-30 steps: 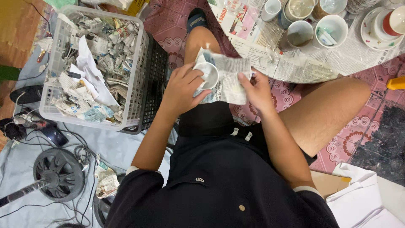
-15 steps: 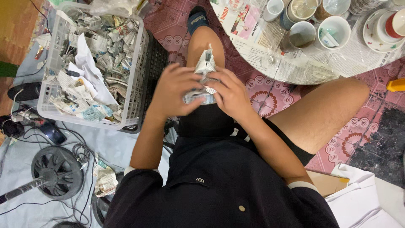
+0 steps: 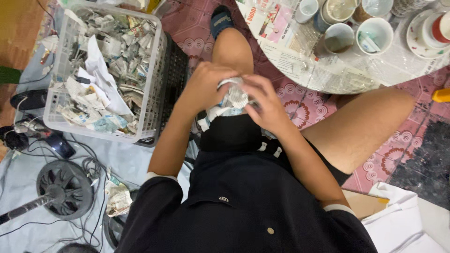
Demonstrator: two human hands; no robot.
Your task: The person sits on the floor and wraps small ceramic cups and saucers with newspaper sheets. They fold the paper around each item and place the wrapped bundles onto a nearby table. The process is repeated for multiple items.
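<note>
- While the person sits with knees apart, both hands meet over the lap, each clenched on one newspaper bundle (image 3: 233,100); whatever is wrapped inside is hidden by the paper.
- Left hand (image 3: 206,86) cups the bundle's left side, fingers curled over the top, likely to keep the folds from springing open.
- Right hand (image 3: 265,105) presses in from the bundle's right, fingers bent around the crumpled paper, so the wrap is squeezed between the two palms.
- Loose paper ends hang just below the bundle, against the black shorts.
- Left of the bundle stands a white plastic basket (image 3: 56,119), heaped with similar paper-wrapped lumps and scraps, near enough for the left arm to reach.
- Nearer the camera than the basket, a fan grille (image 3: 65,187) and tangled cables lie on a pale sheet.
- Beyond the bundle to the right, a round desk (image 3: 328,77) is covered in newspaper under clear film.
- On it stand several cups (image 3: 375,35), upright and bare of paper, well apart from the bundle.
</note>
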